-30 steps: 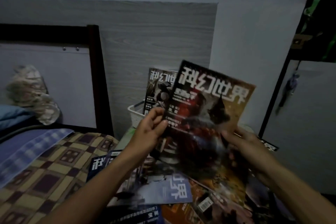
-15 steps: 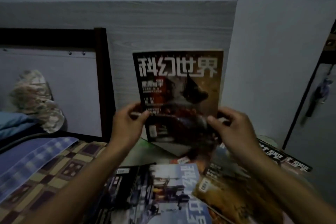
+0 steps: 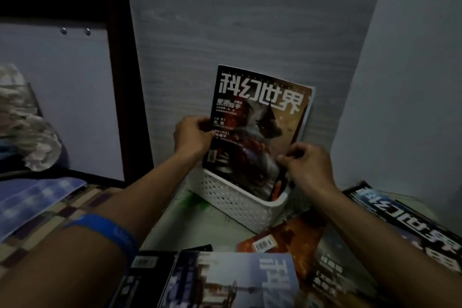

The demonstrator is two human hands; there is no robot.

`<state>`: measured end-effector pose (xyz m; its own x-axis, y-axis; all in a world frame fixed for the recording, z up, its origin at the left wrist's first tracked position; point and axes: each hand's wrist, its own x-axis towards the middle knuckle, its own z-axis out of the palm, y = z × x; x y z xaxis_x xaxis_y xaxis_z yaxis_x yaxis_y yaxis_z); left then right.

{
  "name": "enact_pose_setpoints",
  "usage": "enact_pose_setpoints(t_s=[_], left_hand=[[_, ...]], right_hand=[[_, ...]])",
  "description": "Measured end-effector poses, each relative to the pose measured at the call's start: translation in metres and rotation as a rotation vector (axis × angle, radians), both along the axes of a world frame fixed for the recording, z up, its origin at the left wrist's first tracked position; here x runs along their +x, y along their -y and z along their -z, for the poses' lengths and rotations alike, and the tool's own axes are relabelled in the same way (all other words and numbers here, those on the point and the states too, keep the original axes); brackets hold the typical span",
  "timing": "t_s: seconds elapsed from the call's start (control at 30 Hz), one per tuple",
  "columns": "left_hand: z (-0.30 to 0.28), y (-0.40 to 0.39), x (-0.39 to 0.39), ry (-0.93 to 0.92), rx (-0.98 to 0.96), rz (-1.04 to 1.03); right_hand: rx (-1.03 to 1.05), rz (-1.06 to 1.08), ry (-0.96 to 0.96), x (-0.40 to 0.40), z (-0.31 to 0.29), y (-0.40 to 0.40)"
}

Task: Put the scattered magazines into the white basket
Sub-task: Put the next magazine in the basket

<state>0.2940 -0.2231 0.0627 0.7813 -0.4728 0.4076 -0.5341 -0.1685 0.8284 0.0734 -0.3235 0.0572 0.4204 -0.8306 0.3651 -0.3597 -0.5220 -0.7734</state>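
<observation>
One white basket is seen at frame centre on the bench, perforated walls, set against the grey wood-grain wall. One red-cover magazine is stood upright in it, lower edge hidden below the rim; a second, pale-edged magazine is only glimpsed behind it at its right side. Two hands are counted: the left hand is pinched on the cover's left edge, the right hand is curled on its lower right corner, fingertips partly hidden. One blue wristband is worn on the left forearm. Four loose magazines can be counted: a black-cover magazine at right, an orange magazine touching the basket's near wall, a blue-cover magazine at bottom centre and a dark magazine under it, all cut off or blurred, so more may be overlapped. At left, a checked bedspread and dark bed frame are visible; the bundle at the left edge cannot be made out.
</observation>
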Motion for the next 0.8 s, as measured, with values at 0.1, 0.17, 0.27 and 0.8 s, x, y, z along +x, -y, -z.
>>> enact_pose_setpoints(t_s=[0.1, 0.17, 0.27, 0.8], left_hand=[[0.013, 0.006, -0.004, 0.012, 0.01, -0.033], [0.014, 0.005, -0.009, 0.024, -0.004, -0.085], [0.01, -0.009, -0.021, 0.04, -0.036, -0.089], [0.04, -0.181, -0.134, 0.364, 0.831, 0.583]], right_hand=[[-0.011, 0.055, -0.043, 0.001, 0.008, 0.005], [-0.027, 0.088, -0.041, 0.0, 0.007, 0.005], [-0.066, 0.058, -0.029, -0.016, 0.003, -0.005], [-0.25, -0.396, -0.57, -0.187, 0.035, -0.176]])
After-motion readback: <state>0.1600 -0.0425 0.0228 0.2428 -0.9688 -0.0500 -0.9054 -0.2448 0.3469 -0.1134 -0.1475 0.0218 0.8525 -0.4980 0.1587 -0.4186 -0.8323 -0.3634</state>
